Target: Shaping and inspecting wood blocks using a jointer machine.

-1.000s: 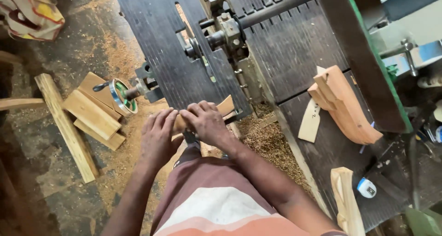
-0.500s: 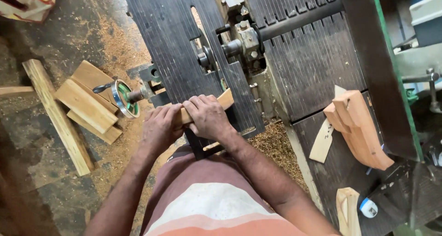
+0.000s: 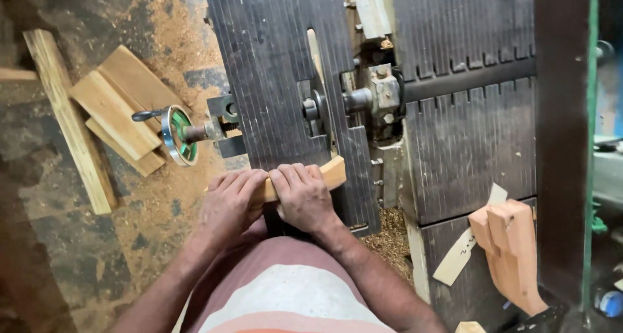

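Lit softly and evenly from above, moderately bright over the ribbed dark desk [image 3: 272, 67], the hands and the sawdust-strewn floor [image 3: 162, 21], with no hard glare and only a faint sheen on the metal ridges. Dim and murky toward the lower left corner and along the dark upright post [image 3: 561, 145] at the right, with a soft shadow under the forearms. Sharp enough in the centre to show knuckles and wood grain, slightly smeared and stretched toward the edges, with a wide-angle bend in the straight lines.
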